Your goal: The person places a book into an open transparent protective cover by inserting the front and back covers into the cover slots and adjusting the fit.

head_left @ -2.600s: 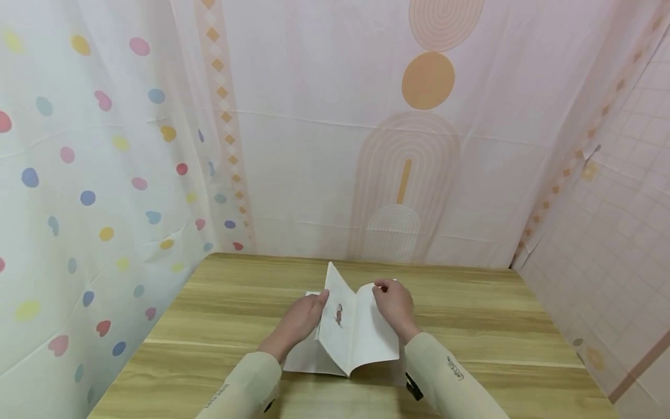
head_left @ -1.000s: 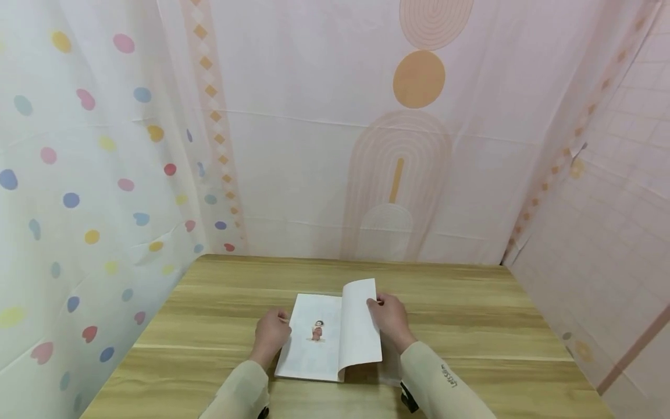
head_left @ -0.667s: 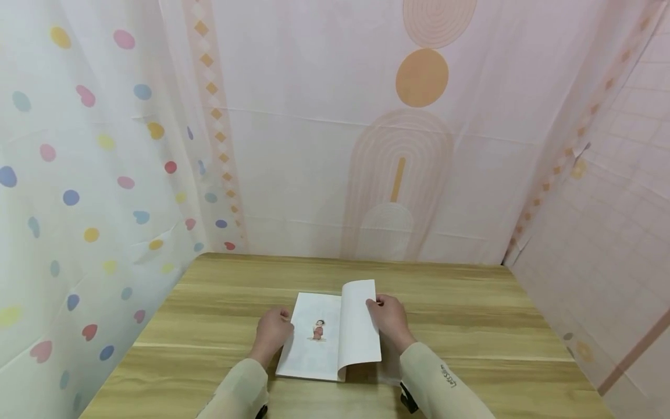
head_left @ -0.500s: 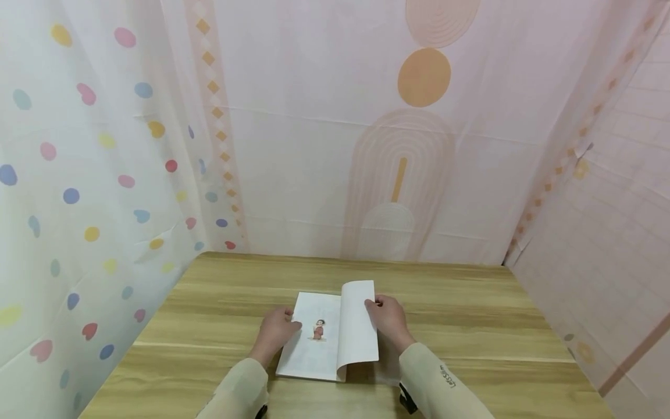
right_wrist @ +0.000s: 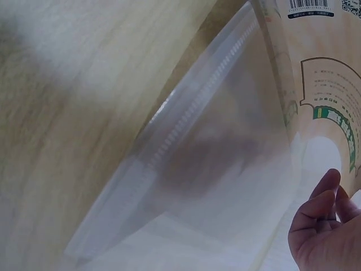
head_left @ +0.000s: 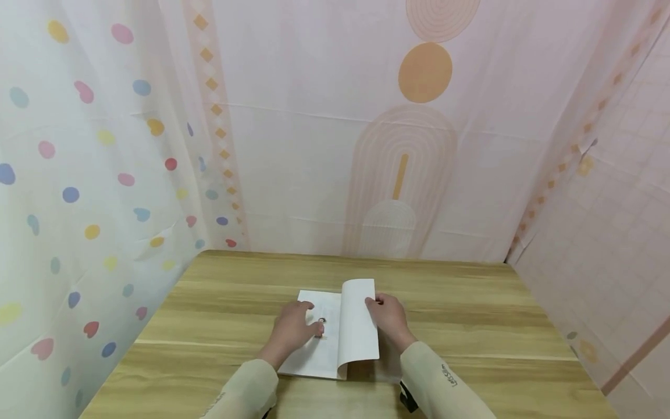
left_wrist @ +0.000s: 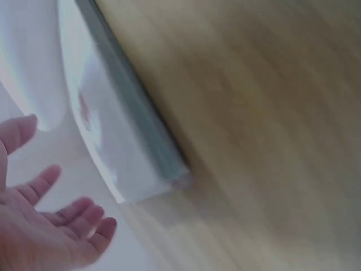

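Note:
An open book lies on the table; its left page (head_left: 311,361) carries a small printed figure. My left hand (head_left: 293,326) is over that page, thumb and fingers spread, the thumb overlapping the figure. In the left wrist view the fingers (left_wrist: 42,183) hold nothing and the book's thick edge (left_wrist: 132,107) shows. My right hand (head_left: 389,317) pinches the outer edge of the raised, curved back cover (head_left: 358,323). The right wrist view shows its printed outer side (right_wrist: 333,73) with a barcode. A clear plastic sleeve (right_wrist: 192,147) extends from beside the cover.
The wood-patterned table (head_left: 471,326) extends around the book. Patterned cloth hangs behind it (head_left: 303,174), with a dotted cloth (head_left: 104,203) at the left and a pale checked cloth (head_left: 617,244) at the right.
My left hand has let go of a leaf, which now lies flat on the left, and has moved from the book's left edge rightward over the page. The right hand still holds the cover.

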Tool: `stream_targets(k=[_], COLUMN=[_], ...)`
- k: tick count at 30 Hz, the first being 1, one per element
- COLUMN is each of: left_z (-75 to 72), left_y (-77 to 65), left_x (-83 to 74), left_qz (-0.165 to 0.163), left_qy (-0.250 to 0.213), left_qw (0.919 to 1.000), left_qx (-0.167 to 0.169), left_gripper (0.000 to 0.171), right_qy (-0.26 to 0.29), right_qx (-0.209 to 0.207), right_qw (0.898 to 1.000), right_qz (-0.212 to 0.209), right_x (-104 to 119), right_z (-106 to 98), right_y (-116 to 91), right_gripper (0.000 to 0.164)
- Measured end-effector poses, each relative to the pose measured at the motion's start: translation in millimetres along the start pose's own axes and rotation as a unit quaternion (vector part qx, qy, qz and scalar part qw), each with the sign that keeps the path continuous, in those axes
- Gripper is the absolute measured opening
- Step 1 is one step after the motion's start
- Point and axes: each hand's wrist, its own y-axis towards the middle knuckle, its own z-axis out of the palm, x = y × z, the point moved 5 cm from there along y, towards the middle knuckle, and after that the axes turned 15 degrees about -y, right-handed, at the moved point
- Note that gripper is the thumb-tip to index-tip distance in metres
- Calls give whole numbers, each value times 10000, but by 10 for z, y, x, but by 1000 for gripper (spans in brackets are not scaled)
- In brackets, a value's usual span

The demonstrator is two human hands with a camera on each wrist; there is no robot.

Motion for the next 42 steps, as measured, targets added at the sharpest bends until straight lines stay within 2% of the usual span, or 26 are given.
stream_targets(k=[4, 9, 13, 24, 27, 34, 42], left_z=[109, 222, 290, 388, 406, 413, 409], left_y=[19, 18, 15, -14, -10, -4, 10], left_x=[-191, -354, -425, -403, -391, -352, -310], left_qz=[492, 835, 1104, 1105, 1225, 1317, 1533], left_qy=[-187, -548, -426, 71, 278, 561, 652], left_qw=[9973, 9870, 9808, 9738, 9705, 9657, 9602], left_qx=[505, 1258, 1553, 1987, 2056, 2165, 2241], left_gripper=[41, 45, 50, 68, 66, 65, 59], right_qy=[125, 331, 511, 838, 694, -148, -380], right_qx=[77, 135, 140, 235, 162, 9, 87], right_qw=[9999, 9994, 9986, 9962, 9974, 9993, 9973], right_qz=[45, -9, -29, -38, -116, -357, -616], right_x=[-2, 5, 0, 1, 6, 23, 42], right_z=[13, 31, 41, 119, 136, 151, 195], right_y=[2, 9, 19, 30, 36, 21, 29], right_gripper=[28, 29, 30, 31, 31, 29, 31])
